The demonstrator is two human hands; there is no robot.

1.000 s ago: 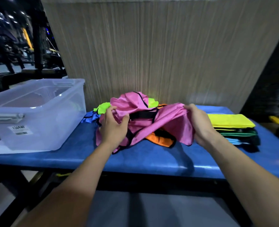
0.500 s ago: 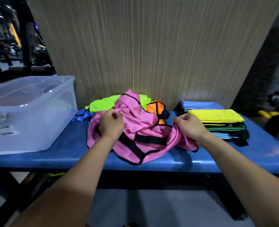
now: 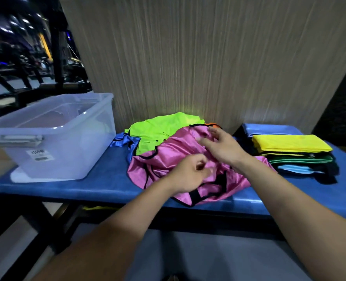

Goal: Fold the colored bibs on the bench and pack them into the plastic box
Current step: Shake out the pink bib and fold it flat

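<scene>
The left hand rests on the crumpled pink bib, its fingers curled and pinching a fold of the fabric near the bib's middle. The right hand hovers just beyond it over the same bib, its fingers straight and spread, holding nothing. Behind the left fingers lies a lime-green bib with a blue bib under its edge; a scrap of orange bib peeks out past the right fingertips. To the right of the right hand sits a stack of folded bibs, yellow on top. Well left of the left hand, the plastic box stands on the blue bench.
</scene>
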